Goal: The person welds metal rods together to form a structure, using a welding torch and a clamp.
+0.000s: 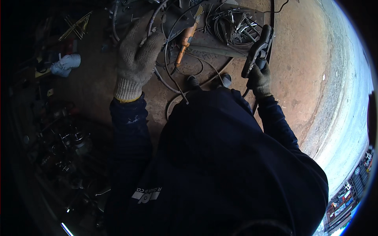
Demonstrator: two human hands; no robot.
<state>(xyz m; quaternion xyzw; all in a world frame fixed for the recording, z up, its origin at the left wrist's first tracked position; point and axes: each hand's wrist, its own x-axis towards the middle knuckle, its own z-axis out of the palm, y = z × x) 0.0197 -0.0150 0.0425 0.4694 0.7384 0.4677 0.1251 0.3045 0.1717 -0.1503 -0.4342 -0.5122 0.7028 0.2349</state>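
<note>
My left hand (136, 59), in a knitted work glove, reaches toward the dark metal work surface at the upper left. Its thumb stands apart from the fingers, and no held thing shows in it. A grey cable (154, 19) passes close to the fingers. On the right, my gloved right hand (260, 80) is closed round the grip of a long dark tool with a curved edge (256, 51); its exact kind is not clear. Between my hands lies an orange power tool (187, 39), its narrow end toward me.
Coiled wire and thin metal pieces (240, 27) lie in a heap at the top right. Cables (201, 72) loop across the brown floor (303, 59) near my shoes (226, 80). At the left are a pale bundled cloth (67, 64), thin yellowish rods (76, 26) and dark metal parts (76, 137).
</note>
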